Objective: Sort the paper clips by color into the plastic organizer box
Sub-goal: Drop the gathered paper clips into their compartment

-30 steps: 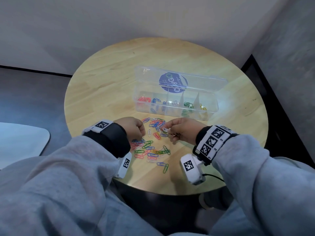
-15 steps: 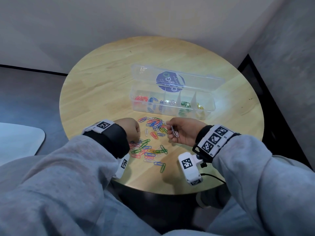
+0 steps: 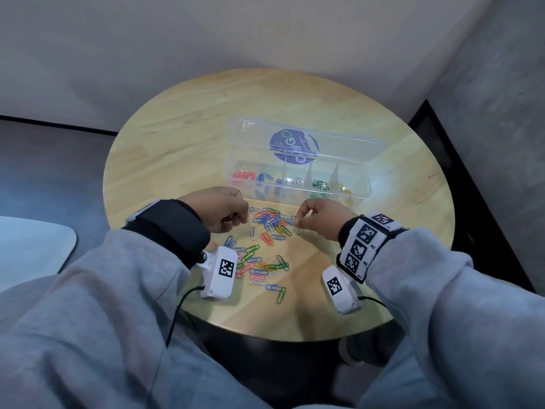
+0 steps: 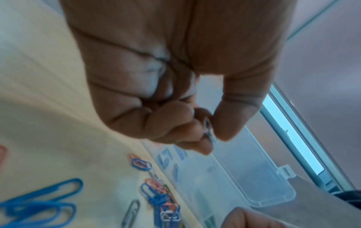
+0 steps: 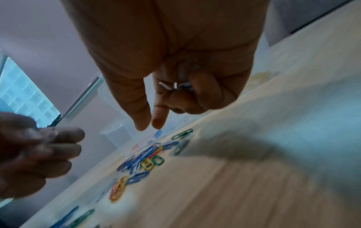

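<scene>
Up close, our wrist views reveal what the head view hides: the left hand [image 4: 175, 74] pinches a silvery clip [image 4: 210, 132] between thumb and curled fingers [image 4: 171, 121], and the right hand [image 5: 175, 61] clasps pale clips [image 5: 173, 86] under its bent fingers. Just beyond the loose paper clips [image 3: 269, 231] on the counter [image 3: 177, 160], the open organizer box [image 3: 298, 178] holds red, blue, white, green and yellow clips in separate compartments.
</scene>
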Available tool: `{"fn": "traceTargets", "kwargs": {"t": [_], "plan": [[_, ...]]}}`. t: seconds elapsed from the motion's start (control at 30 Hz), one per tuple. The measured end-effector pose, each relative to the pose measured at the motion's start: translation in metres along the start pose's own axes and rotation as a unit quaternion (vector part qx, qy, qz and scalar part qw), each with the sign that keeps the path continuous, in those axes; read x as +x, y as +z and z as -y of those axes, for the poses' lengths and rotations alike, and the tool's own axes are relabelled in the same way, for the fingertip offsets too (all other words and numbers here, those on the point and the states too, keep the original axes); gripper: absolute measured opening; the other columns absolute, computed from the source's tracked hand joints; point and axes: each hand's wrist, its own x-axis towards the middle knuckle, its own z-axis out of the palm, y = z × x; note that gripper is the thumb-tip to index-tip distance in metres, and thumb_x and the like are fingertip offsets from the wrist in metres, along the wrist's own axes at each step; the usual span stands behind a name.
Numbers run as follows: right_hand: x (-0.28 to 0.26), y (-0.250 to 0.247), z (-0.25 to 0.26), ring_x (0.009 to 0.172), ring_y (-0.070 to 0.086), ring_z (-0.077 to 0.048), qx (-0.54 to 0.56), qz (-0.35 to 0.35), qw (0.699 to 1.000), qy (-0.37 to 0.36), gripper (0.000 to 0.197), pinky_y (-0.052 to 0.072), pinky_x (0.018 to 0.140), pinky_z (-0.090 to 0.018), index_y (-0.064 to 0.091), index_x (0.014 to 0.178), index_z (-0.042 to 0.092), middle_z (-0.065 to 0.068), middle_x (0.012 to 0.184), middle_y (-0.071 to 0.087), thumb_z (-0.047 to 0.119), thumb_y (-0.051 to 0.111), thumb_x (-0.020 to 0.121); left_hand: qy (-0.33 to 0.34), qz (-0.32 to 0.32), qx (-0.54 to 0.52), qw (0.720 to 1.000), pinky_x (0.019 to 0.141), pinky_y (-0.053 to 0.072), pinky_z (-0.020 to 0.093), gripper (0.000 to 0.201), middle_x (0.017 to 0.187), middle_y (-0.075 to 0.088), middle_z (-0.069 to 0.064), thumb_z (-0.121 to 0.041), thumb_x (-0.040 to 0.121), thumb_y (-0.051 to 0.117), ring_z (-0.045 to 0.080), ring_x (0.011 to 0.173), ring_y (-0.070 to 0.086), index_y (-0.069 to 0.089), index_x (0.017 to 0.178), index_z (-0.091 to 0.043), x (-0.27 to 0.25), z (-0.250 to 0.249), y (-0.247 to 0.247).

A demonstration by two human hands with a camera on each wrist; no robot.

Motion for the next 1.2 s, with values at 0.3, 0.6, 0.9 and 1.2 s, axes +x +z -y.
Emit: {"fn": "traceTargets", "kwargs": {"t": [0.3, 0.6, 0.9, 1.2], "plan": [[-0.016, 0.013, 0.02, 0.061, 0.042, -0.001, -0.129, 0.12, 0.978, -0.115, 0.01, 0.035, 0.061, -0.022, 0.064, 0.083, 0.027, 0.014, 0.065, 0.044, 0.02, 0.069, 0.079, -0.073, -0.025, 0.147, 0.986, 0.046, 0.024, 0.021, 0.02, 0.064, 0.042, 0.005, -0.004, 0.09, 0.041, 0.016, 0.052, 0.032, 0.057, 0.079, -0.008, -0.003, -0.005, -0.003], [-0.015, 0.035, 0.014, 0.078, 0.048, -0.015, -0.254, 0.131, 0.951, -0.115, 0.019, 0.038, 0.064, -0.025, 0.053, 0.089, 0.026, 0.015, 0.069, 0.039, 0.024, 0.068, 0.078, -0.03, -0.004, 0.417, 0.908, 0.064, 0.041, 0.022, 0.01, 0.062, 0.058, -0.009, -0.013, 0.068, 0.065, 0.014, 0.066, 0.052, 0.058, 0.067, -0.02, -0.007, 0.017, -0.001], [-0.012, 0.027, 0.004, 0.064, 0.048, -0.01, -0.224, 0.107, 0.966, -0.075, 0.01, 0.038, 0.053, -0.022, 0.058, 0.078, 0.022, 0.01, 0.068, 0.05, 0.027, 0.066, 0.081, -0.013, -0.001, 0.498, 0.867, 0.049, 0.033, 0.02, 0.017, 0.059, 0.052, -0.011, -0.008, 0.069, 0.063, 0.008, 0.057, 0.046, 0.056, 0.066, -0.023, -0.008, 0.02, 0.013], [-0.009, 0.026, 0.001, 0.059, 0.046, -0.009, -0.18, 0.087, 0.978, -0.059, 0.016, 0.043, 0.06, -0.026, 0.055, 0.075, 0.028, 0.01, 0.067, 0.047, 0.013, 0.063, 0.075, 0.006, -0.005, 0.5, 0.866, 0.051, 0.035, 0.018, 0.013, 0.059, 0.055, -0.01, -0.014, 0.075, 0.063, 0.006, 0.056, 0.047, 0.06, 0.067, -0.024, -0.002, 0.02, 0.013]]}}
